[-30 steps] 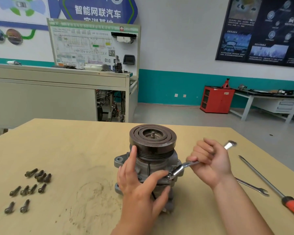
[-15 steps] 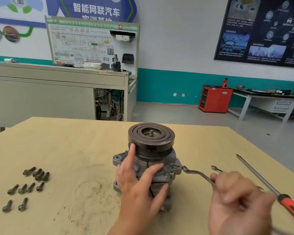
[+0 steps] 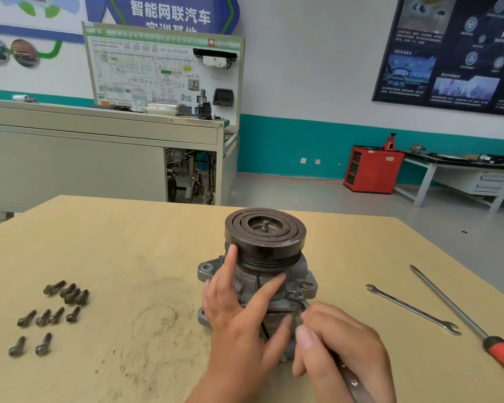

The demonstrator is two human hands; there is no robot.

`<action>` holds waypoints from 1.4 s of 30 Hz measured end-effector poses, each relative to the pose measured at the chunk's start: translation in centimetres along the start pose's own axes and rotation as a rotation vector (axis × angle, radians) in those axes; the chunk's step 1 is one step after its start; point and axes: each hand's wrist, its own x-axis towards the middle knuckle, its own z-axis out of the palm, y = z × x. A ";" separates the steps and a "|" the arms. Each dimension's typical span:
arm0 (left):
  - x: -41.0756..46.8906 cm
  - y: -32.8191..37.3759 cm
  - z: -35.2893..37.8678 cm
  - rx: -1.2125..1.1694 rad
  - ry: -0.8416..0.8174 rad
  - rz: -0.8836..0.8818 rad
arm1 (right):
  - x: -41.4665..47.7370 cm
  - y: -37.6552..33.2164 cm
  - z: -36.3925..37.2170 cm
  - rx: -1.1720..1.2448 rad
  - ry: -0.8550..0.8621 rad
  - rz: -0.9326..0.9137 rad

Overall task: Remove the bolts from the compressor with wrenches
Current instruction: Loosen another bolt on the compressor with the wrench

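My right hand [image 3: 341, 350] fisted round wrench [image 3: 298, 301], ring end at compressor [image 3: 265, 242] right flange. Left hand [image 3: 239, 309] flat, fingers spread, pressing compressor body. Compressor upright mid-table [image 3: 128, 228]. Loose bolts [image 3: 50, 312] left; spare wrench [image 3: 413, 309], screwdriver [image 3: 463, 321] right.

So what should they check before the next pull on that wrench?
1. Compressor steadied: the left hand presses on its body. Ok.
2. Wrench gripped: the right hand curls round its handle. Ok.
3. Ring end fully seated on a bolt head: it sits at the flange, seating unclear. Cannot tell.
4. Swing room: spare wrench and screwdriver lie apart, to the right. Ok.
5. Removed bolts lie well left on the table. Ok.
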 end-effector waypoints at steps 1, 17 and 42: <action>0.0 0.0 -0.1 0.012 -0.009 0.010 | 0.1 0.1 -0.6 0.027 -0.031 0.003; 0.2 0.3 -0.3 -0.055 -0.012 -0.014 | 4.2 6.9 -4.7 1.310 0.366 0.429; -0.3 -0.6 0.2 -0.052 -0.034 -0.010 | 0.2 0.8 0.4 0.032 0.110 -0.011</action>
